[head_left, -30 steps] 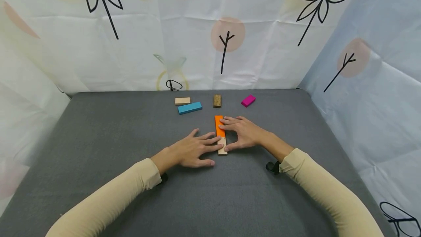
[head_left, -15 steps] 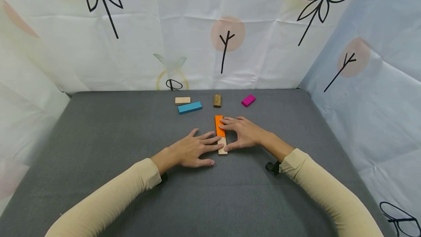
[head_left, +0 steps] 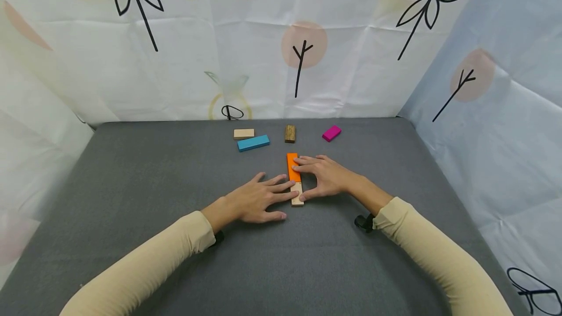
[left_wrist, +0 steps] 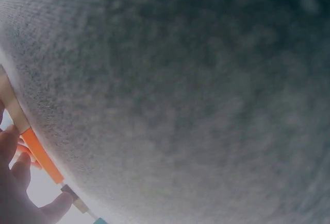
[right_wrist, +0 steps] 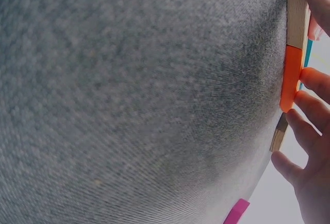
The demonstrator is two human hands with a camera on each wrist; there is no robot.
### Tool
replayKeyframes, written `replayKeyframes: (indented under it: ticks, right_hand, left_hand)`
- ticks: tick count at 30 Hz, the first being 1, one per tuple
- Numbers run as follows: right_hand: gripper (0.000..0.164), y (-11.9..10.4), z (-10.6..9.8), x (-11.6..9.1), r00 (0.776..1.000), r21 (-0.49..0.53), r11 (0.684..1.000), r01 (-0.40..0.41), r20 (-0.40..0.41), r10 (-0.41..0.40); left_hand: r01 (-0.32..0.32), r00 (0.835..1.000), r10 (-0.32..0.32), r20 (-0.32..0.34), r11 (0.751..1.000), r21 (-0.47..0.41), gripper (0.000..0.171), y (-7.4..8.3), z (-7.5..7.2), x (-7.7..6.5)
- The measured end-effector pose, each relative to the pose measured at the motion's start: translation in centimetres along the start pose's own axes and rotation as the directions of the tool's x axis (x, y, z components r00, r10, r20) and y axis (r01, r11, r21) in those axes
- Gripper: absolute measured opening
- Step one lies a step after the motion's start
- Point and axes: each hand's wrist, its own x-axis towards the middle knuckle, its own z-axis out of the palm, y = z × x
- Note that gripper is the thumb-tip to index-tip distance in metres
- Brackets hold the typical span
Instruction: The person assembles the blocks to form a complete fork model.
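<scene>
An orange wooden block [head_left: 292, 167] and a pale wooden block [head_left: 297, 200] lie end to end on the grey table, the orange one farther away. From the left, my left hand [head_left: 259, 200] spreads its fingers flat, fingertips on the pale block and near the joint. My right hand [head_left: 327, 177] comes from the right, its fingertips resting on the orange block and its thumb at the right edge of the pale one. In the right wrist view the orange block [right_wrist: 292, 77] and pale block [right_wrist: 298, 13] meet end to end beside the fingers.
Toward the back of the table [head_left: 153, 174] lie a pale block [head_left: 243, 134], a blue block [head_left: 253, 143], a brown block [head_left: 290, 133] and a magenta block [head_left: 331, 133]. White printed cloth [head_left: 351, 77] stands behind the table and along its sides.
</scene>
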Motion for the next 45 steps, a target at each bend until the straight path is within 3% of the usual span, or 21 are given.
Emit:
replayKeyframes:
  ticks: [25, 32, 45]
  right_hand:
    - [0.087, -0.4, -0.4, 0.0, 1.000, -0.058, 0.998, -0.003, 0.010, 0.004]
    - [0.085, -0.6, -0.3, -0.1, 1.000, -0.058, 0.998, 0.005, 0.003, -0.005]
    - [0.081, -1.0, 0.3, -0.5, 1.000, 0.046, 0.999, 0.009, -0.005, -0.009]
  left_hand:
    - [-0.006, 1.000, 0.005, -0.028, 1.000, -0.027, 0.067, 0.2, 0.0, -0.2]
    - [0.001, 1.000, -0.001, -0.027, 1.000, 0.000, 0.066, 0.1, 0.0, -0.2]
    - [0.004, 0.999, -0.004, -0.043, 1.000, 0.011, 0.063, 0.0, 0.0, -0.1]
